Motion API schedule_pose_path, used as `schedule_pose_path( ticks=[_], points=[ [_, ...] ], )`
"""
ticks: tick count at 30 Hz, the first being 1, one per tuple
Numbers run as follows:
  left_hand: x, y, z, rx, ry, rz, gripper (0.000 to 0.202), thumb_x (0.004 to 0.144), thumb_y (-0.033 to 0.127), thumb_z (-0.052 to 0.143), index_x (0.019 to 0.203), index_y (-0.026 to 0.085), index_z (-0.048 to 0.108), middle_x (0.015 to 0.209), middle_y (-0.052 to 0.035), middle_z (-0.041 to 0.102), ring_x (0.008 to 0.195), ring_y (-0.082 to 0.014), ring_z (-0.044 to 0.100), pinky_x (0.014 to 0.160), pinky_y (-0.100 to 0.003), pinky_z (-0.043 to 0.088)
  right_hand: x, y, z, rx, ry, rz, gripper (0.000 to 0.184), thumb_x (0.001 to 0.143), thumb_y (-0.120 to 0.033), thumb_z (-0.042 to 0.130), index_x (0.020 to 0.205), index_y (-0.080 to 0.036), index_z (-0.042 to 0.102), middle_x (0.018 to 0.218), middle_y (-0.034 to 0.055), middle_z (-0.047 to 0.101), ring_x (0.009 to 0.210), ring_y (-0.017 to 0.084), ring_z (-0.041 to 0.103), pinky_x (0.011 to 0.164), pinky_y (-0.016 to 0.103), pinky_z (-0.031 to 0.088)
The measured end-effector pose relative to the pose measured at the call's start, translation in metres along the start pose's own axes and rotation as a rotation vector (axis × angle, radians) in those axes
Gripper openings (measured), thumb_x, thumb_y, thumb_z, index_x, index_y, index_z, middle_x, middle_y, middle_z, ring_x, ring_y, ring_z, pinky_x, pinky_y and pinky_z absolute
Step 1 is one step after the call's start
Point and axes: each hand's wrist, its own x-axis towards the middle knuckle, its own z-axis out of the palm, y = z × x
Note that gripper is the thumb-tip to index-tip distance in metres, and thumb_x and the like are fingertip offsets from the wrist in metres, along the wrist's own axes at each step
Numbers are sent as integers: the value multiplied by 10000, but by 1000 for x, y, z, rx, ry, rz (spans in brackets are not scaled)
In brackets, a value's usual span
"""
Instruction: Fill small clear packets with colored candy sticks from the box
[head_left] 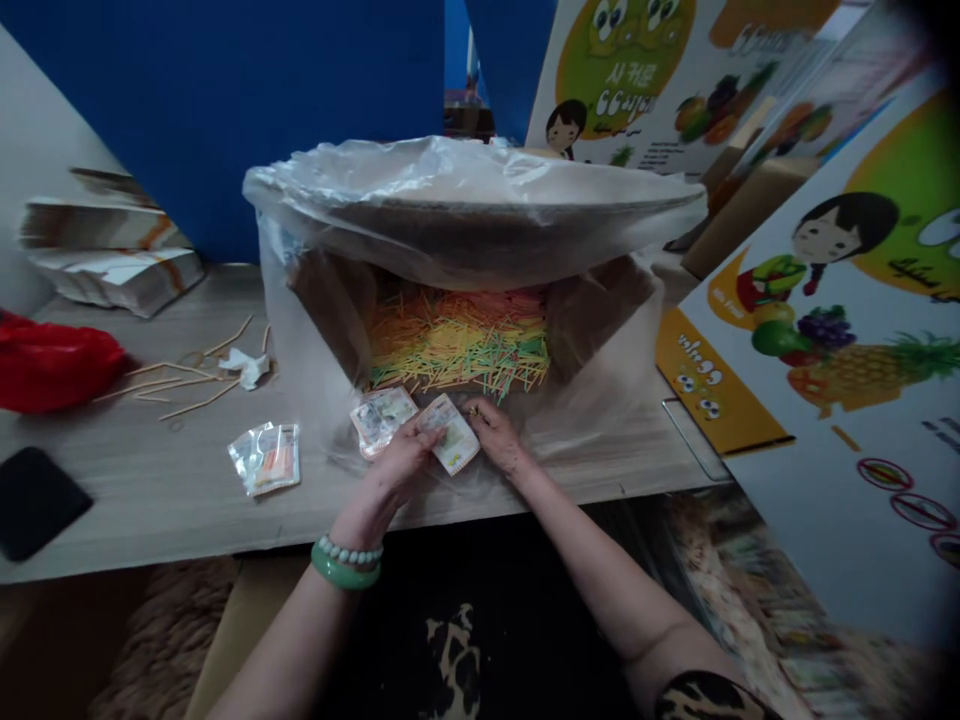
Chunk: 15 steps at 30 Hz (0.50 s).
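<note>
A small flat packet [452,440], whitish with printing, is in my left hand [405,452], whose thumb lies across its face. My right hand [495,437] is closed at the packet's upper right edge; what its curled fingers hold, if anything, is hidden. Just left of the held packet, more printed packets [382,415] lie in an overlapping pile at the mouth of the carton. Beyond both hands is a carton lined with a clear plastic bag [300,330]. Inside it lie many thin sticks [465,345] in orange, yellow, green and pink.
Left on the table [187,520] are two packets [270,460], loose pale sticks [199,395], a crumpled white scrap [247,368], a red bag [56,362] and a black flat object [37,503]. Flattened card stacks [120,275] stand behind. A large printed carton [847,400] borders the right.
</note>
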Motion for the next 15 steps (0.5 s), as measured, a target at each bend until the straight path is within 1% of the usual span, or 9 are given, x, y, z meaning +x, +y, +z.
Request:
schedule_pose_path(
  ticks=[2,4,7,9,12,15],
  points=[
    [0,-3,-3,-7,-9,-10,339,639,308,797,902,142,664,839,-70,727,751,-215,684,714,-342,554,-1,-1,1,-1,6,2,190,793,-364,506,851,-202,588,798,13,600,794,179,563,755,289,434],
    [2,-7,-7,-12,7,-3,326,647,329,802,875,137,670,792,-68,721,710,-212,681,674,-330,548,-1,-1,3,25,22,34,209,798,-377,513,894,-205,584,786,6,600,772,175,566,742,287,441],
    [4,-10,-11,-35,26,8,328,648,361,810,848,132,688,728,-65,710,670,-212,672,634,-321,535,0,2,5,31,-19,67,248,769,-386,545,939,-209,585,850,15,629,805,178,573,748,287,448],
    [4,-11,-11,-37,17,9,338,642,367,819,853,129,705,736,-70,718,678,-214,673,633,-318,530,1,3,4,23,-41,78,259,752,-376,556,946,-209,589,898,21,640,835,180,573,757,286,445],
    [4,-10,-8,-57,-9,19,381,604,363,846,866,116,723,793,-87,740,717,-223,684,661,-321,534,1,3,1,68,-49,111,211,763,-386,546,866,-206,585,819,5,616,770,167,557,715,270,432],
    [4,-7,-4,-88,13,17,405,577,361,859,865,106,734,796,-84,742,724,-212,679,717,-333,536,2,0,-5,116,11,116,189,787,-397,532,779,-209,550,721,-9,602,710,156,549,706,267,422]
  ],
)
